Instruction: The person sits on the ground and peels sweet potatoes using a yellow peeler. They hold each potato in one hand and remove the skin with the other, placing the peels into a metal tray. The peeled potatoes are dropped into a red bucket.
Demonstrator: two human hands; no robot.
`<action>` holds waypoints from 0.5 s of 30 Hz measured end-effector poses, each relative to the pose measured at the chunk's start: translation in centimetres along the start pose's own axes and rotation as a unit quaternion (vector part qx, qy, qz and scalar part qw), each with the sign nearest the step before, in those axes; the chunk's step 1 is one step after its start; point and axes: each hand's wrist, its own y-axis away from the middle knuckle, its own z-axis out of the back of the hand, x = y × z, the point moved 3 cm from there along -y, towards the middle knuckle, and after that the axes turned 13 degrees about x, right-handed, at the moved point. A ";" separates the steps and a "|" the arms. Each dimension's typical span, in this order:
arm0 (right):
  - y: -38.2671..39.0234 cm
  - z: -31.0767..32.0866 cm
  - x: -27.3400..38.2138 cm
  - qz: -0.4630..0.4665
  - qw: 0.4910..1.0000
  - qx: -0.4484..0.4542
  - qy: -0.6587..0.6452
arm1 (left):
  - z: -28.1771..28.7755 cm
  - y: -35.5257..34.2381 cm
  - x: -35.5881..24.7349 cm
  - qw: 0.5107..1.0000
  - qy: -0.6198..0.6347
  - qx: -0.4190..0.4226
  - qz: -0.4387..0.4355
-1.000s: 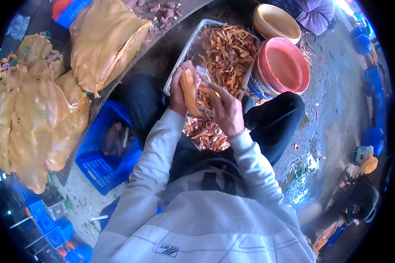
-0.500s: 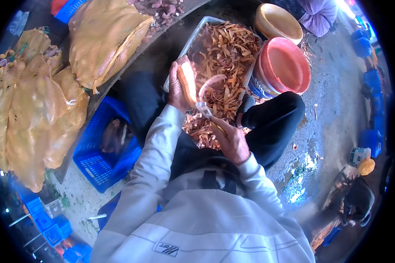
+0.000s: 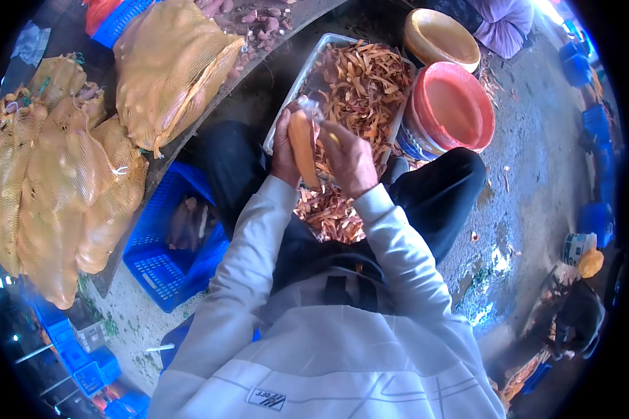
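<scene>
My left hand (image 3: 282, 157) is closed around a long sweet potato (image 3: 302, 149), whose visible side is peeled to orange. My right hand (image 3: 351, 162) grips a peeler (image 3: 310, 107); its blurred metal head lies at the potato's far end, and a bit of yellow handle shows between the fingers. Both hands are over the near part of a white tub (image 3: 297, 85) heaped with orange and reddish peelings (image 3: 370, 80). More peelings (image 3: 332, 213) lie between my legs.
Left of my leg stands a blue crate (image 3: 154, 276) with a few sweet potatoes (image 3: 187, 222) inside. Full mesh sacks (image 3: 178, 66) lie farther left. A red-rimmed bucket (image 3: 421, 105) and a yellowish basin (image 3: 416, 42) stand right of the tub. Another person (image 3: 503, 31) is at the top right.
My right hand has moved away from me, taking the peeler from the potato's near end to its far end. The hanging strip of peel is no longer seen there.
</scene>
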 end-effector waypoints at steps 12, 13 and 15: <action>10.8 1.8 2.3 -0.096 0.982 0.151 -0.057 | 0.2 -0.8 -0.8 0.995 -0.015 -0.062 -0.077; 11.2 2.5 2.4 -0.111 0.971 0.194 -0.080 | -0.2 -0.8 -0.7 0.995 -0.014 -0.066 -0.080; 12.3 3.7 1.9 -0.139 0.941 0.279 -0.128 | -1.0 -0.7 -1.3 0.993 0.003 -0.082 -0.087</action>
